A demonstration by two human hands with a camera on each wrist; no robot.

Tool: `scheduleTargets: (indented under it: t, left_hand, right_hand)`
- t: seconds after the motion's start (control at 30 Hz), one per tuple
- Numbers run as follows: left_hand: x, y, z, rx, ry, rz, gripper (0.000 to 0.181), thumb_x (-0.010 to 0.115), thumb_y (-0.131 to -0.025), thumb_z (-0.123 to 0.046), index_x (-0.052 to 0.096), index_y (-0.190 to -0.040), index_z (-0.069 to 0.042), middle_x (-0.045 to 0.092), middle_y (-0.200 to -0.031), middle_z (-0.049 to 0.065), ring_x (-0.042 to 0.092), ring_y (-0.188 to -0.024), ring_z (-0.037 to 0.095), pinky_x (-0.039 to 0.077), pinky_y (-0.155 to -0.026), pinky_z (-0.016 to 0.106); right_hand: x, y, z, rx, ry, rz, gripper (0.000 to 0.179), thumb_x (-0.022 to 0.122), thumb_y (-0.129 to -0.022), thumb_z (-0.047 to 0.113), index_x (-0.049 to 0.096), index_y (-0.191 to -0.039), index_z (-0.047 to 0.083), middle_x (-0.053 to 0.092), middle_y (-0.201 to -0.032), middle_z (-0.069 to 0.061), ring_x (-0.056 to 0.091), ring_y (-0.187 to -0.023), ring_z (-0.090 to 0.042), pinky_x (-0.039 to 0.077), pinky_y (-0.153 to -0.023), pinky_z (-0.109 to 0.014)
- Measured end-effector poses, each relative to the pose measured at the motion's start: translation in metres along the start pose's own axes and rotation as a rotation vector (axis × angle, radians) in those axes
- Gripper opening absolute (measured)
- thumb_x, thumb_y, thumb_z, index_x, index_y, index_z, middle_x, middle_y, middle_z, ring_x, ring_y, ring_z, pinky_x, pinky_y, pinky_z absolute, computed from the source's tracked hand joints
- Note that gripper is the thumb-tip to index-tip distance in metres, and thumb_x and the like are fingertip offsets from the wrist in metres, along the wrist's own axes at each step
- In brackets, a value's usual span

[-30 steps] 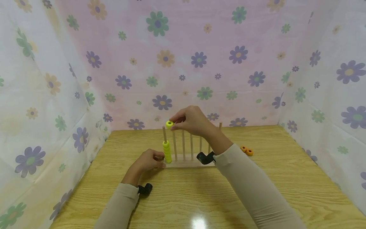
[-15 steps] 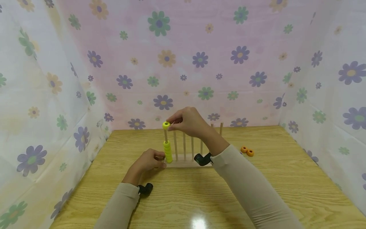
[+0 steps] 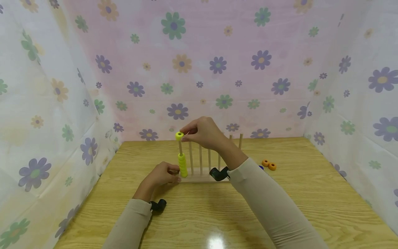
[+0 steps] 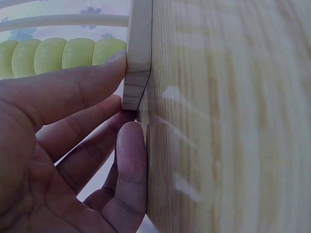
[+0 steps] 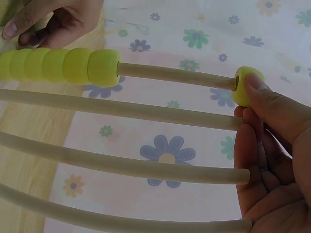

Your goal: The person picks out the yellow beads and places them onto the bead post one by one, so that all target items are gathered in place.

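Note:
A yellow bead (image 5: pixel 248 86) sits between the thumb and fingers of my right hand (image 3: pixel 206 133), at the tip of the leftmost peg (image 5: pixel 177 75) of a wooden peg rack (image 3: pixel 203 178). The peg's end is at the bead's hole. Below, several yellow beads (image 3: pixel 182 165) are stacked on that same peg, down at the base. My left hand (image 3: pixel 163 173) grips the left end of the rack's base (image 4: pixel 138 58), thumb on one side and fingers reaching round the end. In the right wrist view, the bare pegs (image 5: pixel 126 167) run beside my right fingers.
Two orange beads (image 3: pixel 268 165) lie on the wood-grain table (image 3: pixel 192 214) to the right of the rack. A small blue thing (image 3: pixel 261 167) shows partly behind my right sleeve. Flowered cloth (image 3: pixel 199 69) encloses the back and sides.
My right hand has moved left with the yellow bead, from beside the leftmost peg to over its tip. The left hand stays at the base. The blue thing has come into sight.

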State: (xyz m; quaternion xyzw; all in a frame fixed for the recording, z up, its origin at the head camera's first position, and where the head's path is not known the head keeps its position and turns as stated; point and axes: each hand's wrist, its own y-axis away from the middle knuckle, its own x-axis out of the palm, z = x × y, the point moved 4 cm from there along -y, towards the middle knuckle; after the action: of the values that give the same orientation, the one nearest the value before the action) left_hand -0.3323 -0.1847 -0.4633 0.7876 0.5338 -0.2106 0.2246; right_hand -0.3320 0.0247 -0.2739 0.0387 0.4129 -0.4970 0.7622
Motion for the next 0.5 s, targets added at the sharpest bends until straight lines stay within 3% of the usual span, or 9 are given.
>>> scheduleTargets:
  t: [0.5]
  left_hand:
    - [0.0,0.0002,0.0012,-0.005,-0.002,-0.003,0.045,0.085,-0.086,-0.015,0.075,-0.13,-0.013,0.075,-0.118,0.006,0.071,-0.095,0.017,0.061,-0.076,0.036]
  right_hand:
    - [0.0014,-0.0016,-0.0015,0.027,0.008,-0.006,0.022,0.085,-0.088,0.024,0.083,-0.109,0.017,0.078,-0.096,0.007,0.072,-0.079,-0.008,0.059,-0.069,-0.028]
